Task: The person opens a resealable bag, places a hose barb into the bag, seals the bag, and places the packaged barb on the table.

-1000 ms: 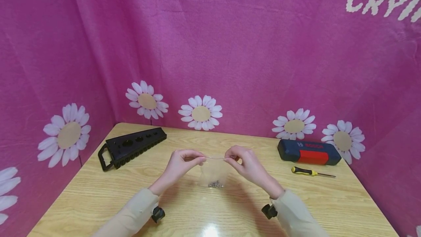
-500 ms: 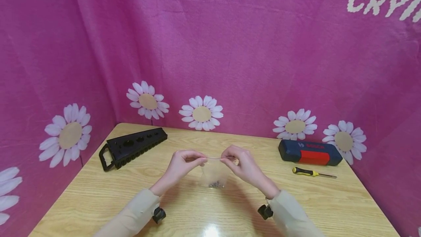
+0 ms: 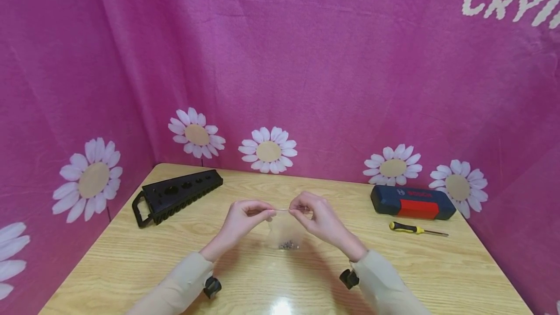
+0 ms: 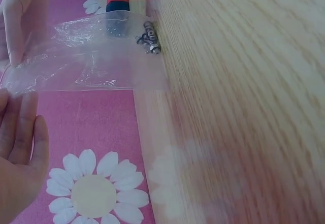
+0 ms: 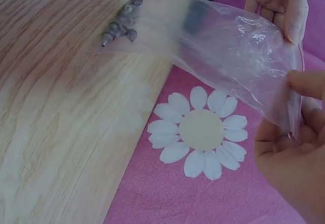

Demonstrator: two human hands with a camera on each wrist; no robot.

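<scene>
A clear zip bag (image 3: 284, 227) hangs between my hands, its mouth edge on top and its bottom low over the table. Small metal pieces that look like screws (image 5: 122, 23) are gathered at the bottom of the bag. My left hand (image 3: 240, 218) pinches the left end of the mouth edge between thumb and fingers. With thumb and index finger, my right hand (image 3: 321, 218) pinches the same edge farther right, a short stretch of it showing between the two hands. The right wrist view shows the right thumb (image 5: 307, 83) lying against the bag's edge.
On the wooden table (image 3: 245, 276), a black wedge-shaped plastic rack (image 3: 181, 191) with a handle lies back left. A dark blue and red case (image 3: 413, 202) sits back right, with a yellow and black screwdriver (image 3: 407, 228) in front. A pink flowered cloth (image 3: 323, 86) hangs behind.
My right hand has slid left along the bag's top edge, closer to my left hand, which stays almost still. The visible stretch of edge between them is shorter.
</scene>
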